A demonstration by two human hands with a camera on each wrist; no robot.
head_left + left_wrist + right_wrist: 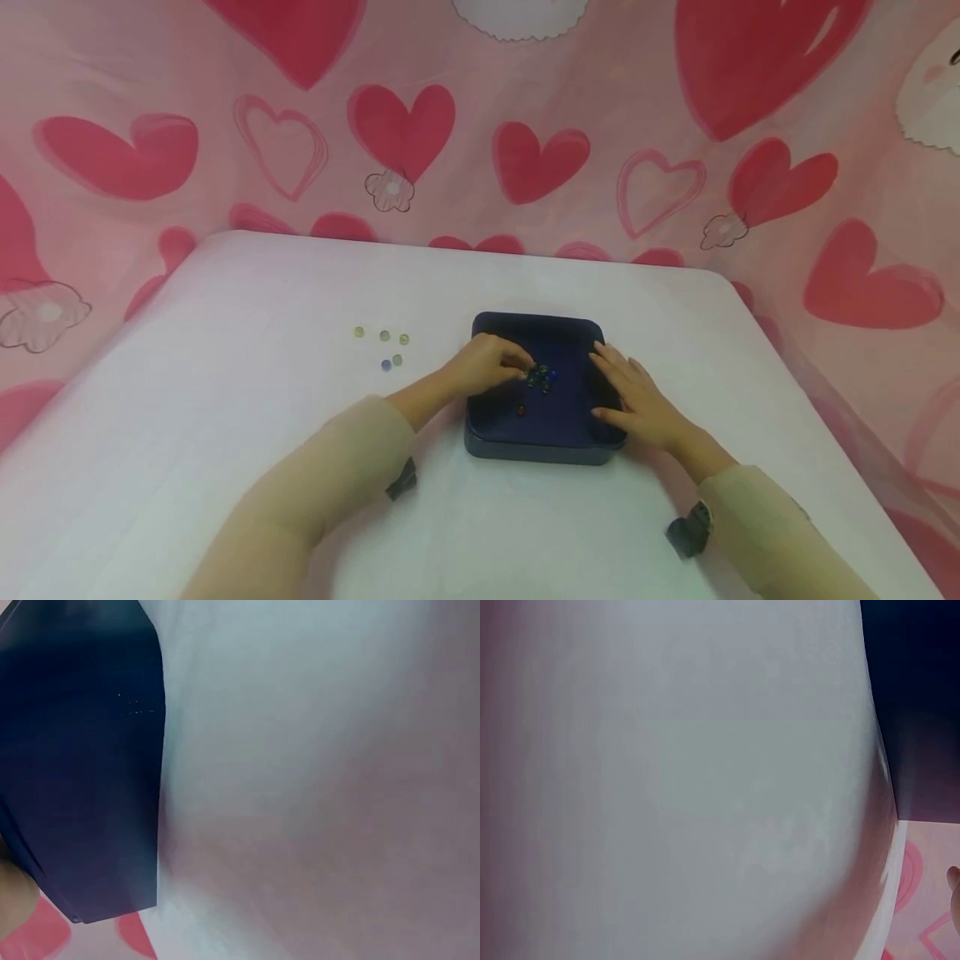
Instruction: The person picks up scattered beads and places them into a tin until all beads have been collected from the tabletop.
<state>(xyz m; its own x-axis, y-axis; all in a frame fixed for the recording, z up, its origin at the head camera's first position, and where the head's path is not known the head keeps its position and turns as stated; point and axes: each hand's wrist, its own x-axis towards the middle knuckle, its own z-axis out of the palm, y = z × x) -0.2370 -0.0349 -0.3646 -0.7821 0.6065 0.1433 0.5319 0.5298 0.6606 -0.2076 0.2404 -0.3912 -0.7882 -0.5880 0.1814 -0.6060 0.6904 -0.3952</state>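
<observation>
The left hand (pixel 491 365) is reached over the left rim of the dark blue tray (pixel 543 433), its fingers curled down and the thumb brought near the index finger at a cluster of small marbles (pixel 542 372); whether one is pinched cannot be told, nor is this settled by the left wrist view. The right hand (pixel 637 407) is laid over the tray's right rim, fingers spread, and no marble is seen to be held by it. The step in hand is judged to be the fingering of single marbles; for the next move, a light fingertip pinch and a steadied tray would be called for. Nearer the tray's front wall, an amber marble (pixel 521 410) is set apart from the cluster. Left of the tray, five paler marbles (pixel 385 336) are scattered on the white tabletop (pixel 247 400). Beyond the tray, a heart-printed cloth (pixel 465 200) is hung.
</observation>
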